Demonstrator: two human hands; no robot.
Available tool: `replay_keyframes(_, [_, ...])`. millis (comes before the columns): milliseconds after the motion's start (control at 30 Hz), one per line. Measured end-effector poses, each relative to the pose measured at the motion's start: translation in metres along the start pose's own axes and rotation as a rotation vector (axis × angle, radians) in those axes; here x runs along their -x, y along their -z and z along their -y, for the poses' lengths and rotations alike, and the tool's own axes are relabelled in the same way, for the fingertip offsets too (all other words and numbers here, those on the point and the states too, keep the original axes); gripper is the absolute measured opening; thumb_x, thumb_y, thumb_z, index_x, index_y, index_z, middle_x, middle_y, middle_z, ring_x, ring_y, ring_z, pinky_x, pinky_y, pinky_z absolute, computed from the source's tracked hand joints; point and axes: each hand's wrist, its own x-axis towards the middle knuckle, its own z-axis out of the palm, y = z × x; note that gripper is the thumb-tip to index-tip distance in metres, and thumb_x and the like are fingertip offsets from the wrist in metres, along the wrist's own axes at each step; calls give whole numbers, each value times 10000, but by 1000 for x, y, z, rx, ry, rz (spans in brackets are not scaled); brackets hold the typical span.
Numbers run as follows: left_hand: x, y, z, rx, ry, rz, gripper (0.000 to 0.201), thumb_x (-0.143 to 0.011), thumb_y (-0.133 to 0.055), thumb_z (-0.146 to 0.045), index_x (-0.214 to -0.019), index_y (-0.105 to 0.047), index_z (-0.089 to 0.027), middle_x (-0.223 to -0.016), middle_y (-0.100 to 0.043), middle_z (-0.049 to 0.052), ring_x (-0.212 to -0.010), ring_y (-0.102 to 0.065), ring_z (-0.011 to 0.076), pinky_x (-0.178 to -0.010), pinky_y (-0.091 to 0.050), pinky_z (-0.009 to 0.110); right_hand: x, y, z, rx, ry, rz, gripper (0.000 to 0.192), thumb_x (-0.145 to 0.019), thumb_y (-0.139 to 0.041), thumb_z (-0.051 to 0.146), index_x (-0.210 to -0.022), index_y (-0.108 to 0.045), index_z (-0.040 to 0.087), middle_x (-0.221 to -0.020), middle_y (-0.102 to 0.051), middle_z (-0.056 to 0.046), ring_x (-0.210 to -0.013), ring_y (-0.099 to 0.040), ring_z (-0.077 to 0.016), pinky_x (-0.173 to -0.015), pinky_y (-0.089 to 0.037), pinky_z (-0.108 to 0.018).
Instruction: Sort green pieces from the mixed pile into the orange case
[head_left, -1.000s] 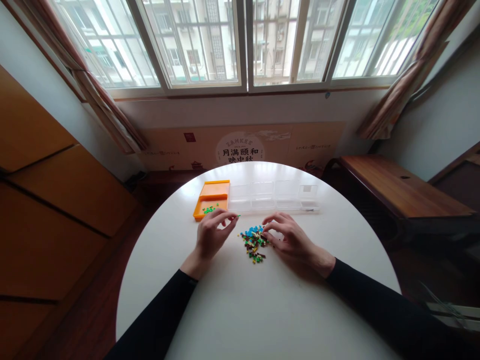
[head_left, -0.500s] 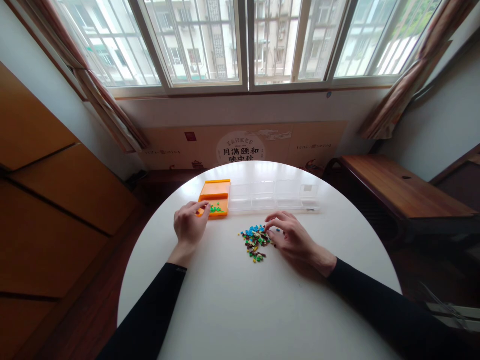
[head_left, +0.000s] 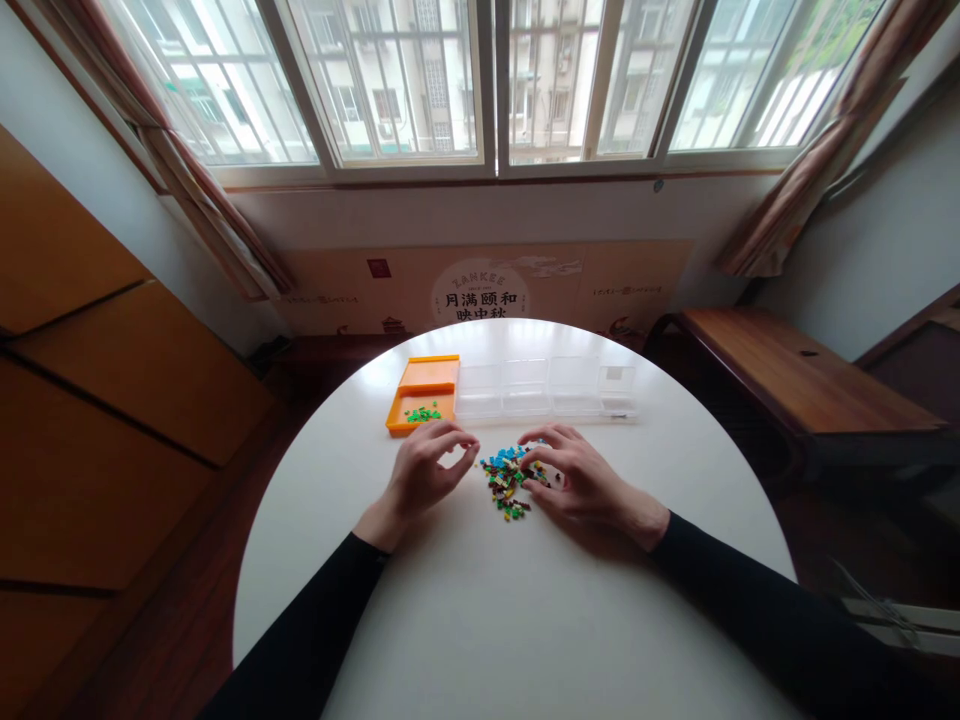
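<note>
A loose pile of tiny building bricks (head_left: pixel 507 480) in blue, green, brown, yellow and cream lies on the white round table (head_left: pixel 465 600). My left hand (head_left: pixel 429 468) is just left of the pile, thumb and forefinger curved towards each other with a small gap and no brick visible between them. Over the pile's right side, my right hand (head_left: pixel 581 475) has its fingers bent and apart, the tips among the bricks; it hides part of them. Beyond my left hand stands an orange tray (head_left: pixel 429 374) with several green bricks (head_left: pixel 424 413) in its near compartment.
A clear plastic box (head_left: pixel 526 390) with compartments and an open lid stands right of the orange tray, touching or nearly so. A wooden bench (head_left: pixel 810 375) is beyond the table's right edge. Windows (head_left: pixel 390 90) and a printed panel (head_left: pixel 480 285) are behind the table.
My left hand has moved from the orange tray right and nearer to me, to the pile's left side. The tray is shifted slightly left. My right hand has moved slightly left over the bricks.
</note>
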Motion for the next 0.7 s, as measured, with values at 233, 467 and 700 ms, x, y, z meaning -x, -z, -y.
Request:
replay_keyframes(233, [3,-10,-12,107,-61,168,143,-1041,-716,-296,-954,-819,-246,-876,-769,37,-743,-687,161,-696,-540,309,0,-7,2,90,19,-2,258,-966,-790,176,-1191,-764,300,-1356,-747,-65,-1189,-685,-283,-1121,-544,-518])
replay_keyframes(467, [3,-8,-11,104,-31,158,160,-1050,-713,-301,-947,-821,-245,-885,-767,34,-746,-688,158,-706,-531,310,-1,-4,7,136,42,8,170,-997,-772,213,-1147,-761,293,-1354,-746,-70,-1193,-683,-294,-1176,-512,-559])
replay_keyframes(700, [6,-11,-8,119,-37,176,119,-1040,-723,-279,-973,-815,-246,-902,-761,34,-749,-670,156,-705,-515,303,0,-6,4,124,44,14,118,-1048,-731,237,-1155,-745,285,-1331,-749,-74,-1173,-688,-280,-1156,-518,-542])
